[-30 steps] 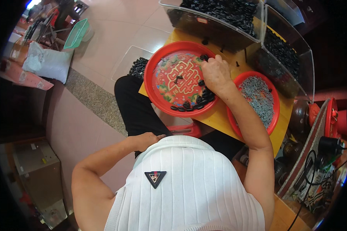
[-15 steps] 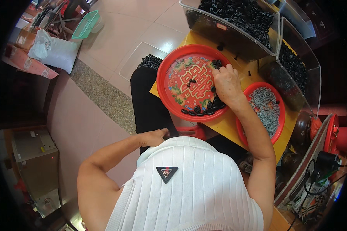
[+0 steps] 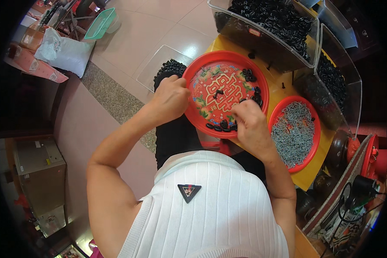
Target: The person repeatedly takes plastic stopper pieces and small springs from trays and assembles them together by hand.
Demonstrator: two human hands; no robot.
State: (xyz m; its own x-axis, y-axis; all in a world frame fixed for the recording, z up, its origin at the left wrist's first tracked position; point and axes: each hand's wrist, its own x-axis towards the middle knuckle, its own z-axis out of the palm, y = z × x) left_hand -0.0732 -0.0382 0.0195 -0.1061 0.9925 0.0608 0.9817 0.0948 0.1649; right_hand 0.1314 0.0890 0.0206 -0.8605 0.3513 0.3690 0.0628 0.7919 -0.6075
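Note:
A round red tray (image 3: 193,116) with a printed centre holds black oval pieces (image 3: 217,127) along its near and right edges. Two small black pegs (image 3: 218,93) lie in its middle. My left hand (image 3: 172,98) is closed beside the tray's left rim; its fingertips are mostly hidden. Over the tray's near right side, my right hand (image 3: 251,127) pinches its fingers together among the black pieces, and whatever is between them is hidden. To its right, a smaller red tray (image 3: 317,133) is filled with grey screws (image 3: 292,137).
Both trays sit on a yellow board (image 3: 284,92) with a few loose black pegs. Clear bins (image 3: 262,41) full of black parts stand behind and to the right. A heap of black pieces (image 3: 171,68) lies beyond my knee. A white sack (image 3: 66,53) stands far left.
My left hand has risen from my lap to the tray's left rim. My right hand has moved from the far right edge down toward the near side of the tray.

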